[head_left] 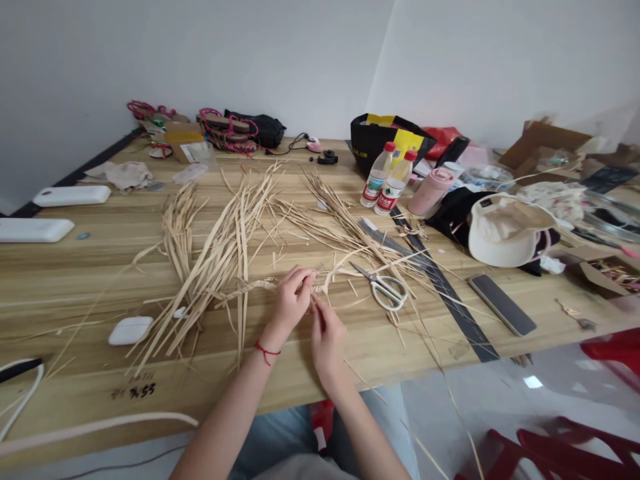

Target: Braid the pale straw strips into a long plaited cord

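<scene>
My left hand (294, 297), with a red string at the wrist, is closed in a pinch on a braided straw strand (254, 285) that runs off to the left. Close beside it, my right hand (327, 333) has its thumb and fingers pressed together at the strand's end, where thin loose strips show; what exactly it pinches is too small to make out. Long dry straw strips (235, 227) lie in a loose pile to the left. More straw strips (340, 227) spread behind my hands. White-handled scissors (385, 290) lie partly open to the right.
A grey phone (503, 305), a cream cap (510, 230), a pink cup (431, 191) and two water bottles (387, 180) stand or lie to the right. A white earbud case (131, 331) is at left. The table's front edge (425, 375) runs near my forearms, with red stools (550, 447) below.
</scene>
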The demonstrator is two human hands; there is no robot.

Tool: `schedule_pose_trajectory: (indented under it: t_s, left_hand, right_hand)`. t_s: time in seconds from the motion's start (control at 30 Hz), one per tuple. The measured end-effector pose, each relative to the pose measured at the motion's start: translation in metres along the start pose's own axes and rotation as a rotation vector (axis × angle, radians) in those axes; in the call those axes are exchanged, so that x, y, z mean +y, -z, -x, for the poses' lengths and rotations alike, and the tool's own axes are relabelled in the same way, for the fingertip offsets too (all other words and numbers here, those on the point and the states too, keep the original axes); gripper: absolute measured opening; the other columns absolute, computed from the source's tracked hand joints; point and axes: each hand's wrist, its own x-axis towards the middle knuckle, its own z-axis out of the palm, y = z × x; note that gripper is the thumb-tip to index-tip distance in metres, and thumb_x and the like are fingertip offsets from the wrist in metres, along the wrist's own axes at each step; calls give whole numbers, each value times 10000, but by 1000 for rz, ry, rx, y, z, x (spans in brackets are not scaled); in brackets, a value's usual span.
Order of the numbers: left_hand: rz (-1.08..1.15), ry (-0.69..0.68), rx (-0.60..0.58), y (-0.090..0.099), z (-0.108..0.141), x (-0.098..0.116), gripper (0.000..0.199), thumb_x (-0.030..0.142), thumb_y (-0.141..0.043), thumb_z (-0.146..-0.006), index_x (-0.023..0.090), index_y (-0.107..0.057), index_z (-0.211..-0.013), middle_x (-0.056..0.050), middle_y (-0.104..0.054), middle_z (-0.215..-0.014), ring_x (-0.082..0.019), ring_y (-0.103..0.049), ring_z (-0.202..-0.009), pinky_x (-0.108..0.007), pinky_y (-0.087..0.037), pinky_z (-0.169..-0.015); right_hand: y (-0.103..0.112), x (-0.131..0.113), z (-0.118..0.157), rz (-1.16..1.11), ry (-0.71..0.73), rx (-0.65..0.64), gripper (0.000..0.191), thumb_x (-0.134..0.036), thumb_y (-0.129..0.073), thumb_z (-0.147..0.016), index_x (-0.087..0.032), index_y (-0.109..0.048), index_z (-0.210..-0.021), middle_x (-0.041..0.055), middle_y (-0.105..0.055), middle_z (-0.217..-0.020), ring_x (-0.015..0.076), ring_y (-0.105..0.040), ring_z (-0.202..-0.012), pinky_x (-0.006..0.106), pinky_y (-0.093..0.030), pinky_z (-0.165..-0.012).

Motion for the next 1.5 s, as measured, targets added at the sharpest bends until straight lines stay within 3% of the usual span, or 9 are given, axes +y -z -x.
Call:
schedule_pose_trajectory:
  t_s: [0.13, 0.23, 0.43, 0.8, 1.0, 1.13, 1.23, 1.33, 1.5]
  left_hand:
    - [15, 15, 19, 1, 0, -1, 183, 250, -447, -915, 180, -589, -822, -33, -613, -798, -144, -577, -776, -269, -470, -723]
    - [-3, -3, 10, 2, -1, -1, 181, 244, -453, -912, 179, -590, -813, -32, -612, -794, -143, -573, -766, -264, -461, -707]
    - [-28, -57, -27, 1, 0, 1, 173, 234, -460, -909, 179, -592, -811, -33, -611, -775, -144, -567, -745, -264, -454, -687]
    - [-71, -132, -38, 3, 0, -2, 149, 189, -455, -905, 173, -584, -832, -34, -601, -772, -145, -559, -749, -274, -463, -693]
    - [-125, -224, -134, 1, 3, -4, 159, 155, -435, -901, 175, -593, -884, -59, -619, -848, -167, -571, -822, -308, -480, -740]
    - [-133, -209, -109, 1, 3, -5, 156, 159, -435, -903, 177, -588, -880, -56, -610, -837, -165, -565, -810, -305, -480, -734]
    - [-122, -157, -111, 2, 1, -6, 159, 178, -428, -915, 182, -580, -869, -47, -603, -828, -160, -562, -802, -297, -477, -730]
    - [-99, -80, -112, 2, 0, -8, 148, 196, -429, -924, 192, -577, -929, -43, -611, -876, -154, -572, -828, -289, -477, -748]
    - [-65, -33, -156, -1, -1, -11, 183, 194, -441, -926, 216, -564, -1059, -48, -610, -1010, -156, -576, -946, -298, -475, -824]
  right_hand:
    - [11, 2, -21, -371, -310, -31, 232, -355, -552, -829, -160, -641, -918, 41, -645, -704, 143, -574, -598, 247, -488, -558]
    - [27, 4, -39, -620, -526, -115, 287, -418, -659, -730, -162, -628, -856, -12, -596, -656, 47, -345, -388, 172, -294, -352]
    - [57, 1, -60, -781, -599, -160, 306, -407, -722, -662, -166, -619, -820, 8, -664, -771, -2, -229, -351, 157, -146, -312]
    - [71, -16, -70, -746, -562, -173, 266, -376, -716, -682, -166, -633, -823, 31, -697, -810, -13, -256, -309, 155, -137, -272]
    - [74, -31, -79, -703, -476, -159, 242, -375, -704, -694, -171, -624, -797, 13, -683, -751, -4, -263, -295, 168, -152, -264]
    - [70, -38, -82, -610, -405, -177, 258, -395, -676, -716, -172, -610, -827, 21, -680, -756, 11, -284, -291, 185, -160, -274]
    - [72, -35, -85, -458, -333, -197, 265, -414, -625, -756, -169, -603, -851, 22, -668, -720, 35, -326, -312, 202, -206, -309]
    - [81, -26, -91, -160, -198, -212, 198, -363, -571, -801, -168, -603, -816, 18, -650, -650, 92, -473, -421, 224, -332, -421]
    - [101, -17, -100, 186, -82, -398, 122, -235, -504, -828, -179, -603, -782, 30, -676, -669, 167, -615, -621, 275, -425, -627]
